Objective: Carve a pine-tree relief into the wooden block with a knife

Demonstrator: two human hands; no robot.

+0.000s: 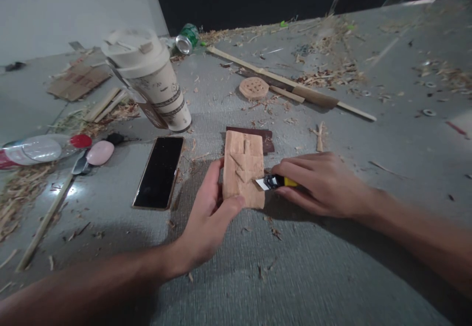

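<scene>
A small rectangular wooden block [236, 176] with carved grooves and notches stands out in the middle of the head view. My left hand [208, 213] grips it from the left and below, thumb lying on its lower face. In my right hand [320, 183] is a utility knife [275, 182] with a black and yellow body. Its short blade points left, at the block's right edge; whether it touches the wood I cannot tell. A dark reddish-brown flat piece [268, 141] shows behind the block's top, mostly hidden by it.
Left of the block lies a black-screened phone [158, 173], with a tall lidded paper cup [158, 85] behind. Farther off are a round carved wooden disc [254, 88], long wooden sticks [254, 70] and a green can [187, 39]. A plastic bottle [40, 149] lies far left amid shavings.
</scene>
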